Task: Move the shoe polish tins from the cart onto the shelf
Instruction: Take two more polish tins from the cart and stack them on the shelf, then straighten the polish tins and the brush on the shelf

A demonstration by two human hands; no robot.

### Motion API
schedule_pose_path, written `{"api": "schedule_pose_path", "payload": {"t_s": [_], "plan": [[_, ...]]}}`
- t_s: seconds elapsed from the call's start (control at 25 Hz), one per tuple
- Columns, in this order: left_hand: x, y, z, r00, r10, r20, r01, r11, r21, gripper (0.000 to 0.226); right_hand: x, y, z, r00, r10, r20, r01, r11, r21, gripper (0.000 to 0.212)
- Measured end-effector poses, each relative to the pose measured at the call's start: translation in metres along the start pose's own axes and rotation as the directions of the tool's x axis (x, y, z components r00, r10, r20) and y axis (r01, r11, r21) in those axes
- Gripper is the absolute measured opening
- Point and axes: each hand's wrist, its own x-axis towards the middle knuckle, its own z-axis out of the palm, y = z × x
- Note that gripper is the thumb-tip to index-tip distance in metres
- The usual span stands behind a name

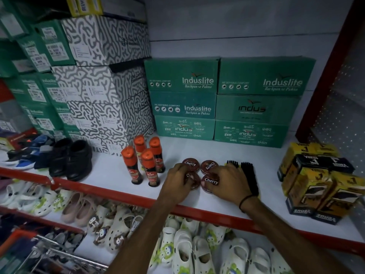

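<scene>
Several round dark-red "Cherry" shoe polish tins sit in a tight square on the white shelf [197, 147]. The back left tin [190, 163] and back right tin [209, 165] stand free. My left hand [178, 181] grips the front left tin [194, 180] from its left side, partly covering it. My right hand [229, 181] holds the front right tin [211, 181] from its right side. Both tins rest on the shelf surface. Part of a metal cart [57, 252] shows at the bottom left; I see no tins in it.
Several orange-capped polish bottles [147, 163] stand left of the tins. Black shoe brushes [247, 176] lie just right of my right hand. Yellow and black Venus boxes [312, 182] are far right, green shoe boxes [221, 99] behind, black shoes [73, 157] left. The shelf's red edge [126, 191] runs below.
</scene>
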Motion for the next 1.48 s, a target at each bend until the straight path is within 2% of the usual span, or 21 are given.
{"api": "schedule_pose_path", "payload": {"t_s": [0.04, 0.12, 0.2, 0.24, 0.52, 1.2, 1.36, 1.48], "plan": [[0.006, 0.000, -0.002, 1.000, 0.006, 0.024, -0.007, 0.999, 0.033, 0.047, 0.006, 0.004, -0.002, 1.000, -0.013, 0.005, 0.012, 0.999, 0.033, 0.043], [0.017, -0.001, -0.005, 0.995, -0.004, 0.104, -0.007, 0.994, 0.107, 0.055, 0.018, 0.010, -0.005, 0.993, -0.039, 0.115, 0.038, 0.999, 0.013, 0.050], [0.026, -0.003, -0.007, 0.986, -0.019, 0.168, -0.001, 0.993, 0.120, 0.057, 0.025, 0.016, -0.003, 0.972, -0.027, 0.235, 0.034, 0.999, -0.025, 0.051], [0.028, -0.004, -0.007, 0.982, -0.033, 0.183, 0.012, 0.993, 0.116, 0.058, 0.026, 0.019, -0.002, 0.969, -0.028, 0.246, 0.038, 0.999, -0.036, 0.050], [0.033, -0.009, -0.002, 0.981, -0.024, 0.193, 0.004, 0.994, 0.107, 0.060, 0.022, 0.028, 0.003, 0.990, -0.035, 0.138, 0.040, 0.999, -0.028, 0.052], [0.035, -0.009, -0.006, 0.973, -0.001, 0.230, -0.043, 0.982, 0.186, 0.055, 0.025, 0.027, 0.003, 0.985, 0.002, 0.172, -0.002, 1.000, 0.000, 0.054], [0.025, 0.011, -0.001, 0.985, 0.129, 0.111, -0.148, 0.973, 0.176, 0.051, 0.010, 0.036, -0.008, 0.995, 0.090, 0.036, -0.096, 0.971, 0.219, 0.055], [0.009, 0.039, 0.023, 0.953, 0.276, 0.124, -0.291, 0.948, 0.130, 0.058, -0.022, 0.058, -0.019, 0.984, 0.174, -0.045, -0.146, 0.920, 0.365, 0.062]]}}
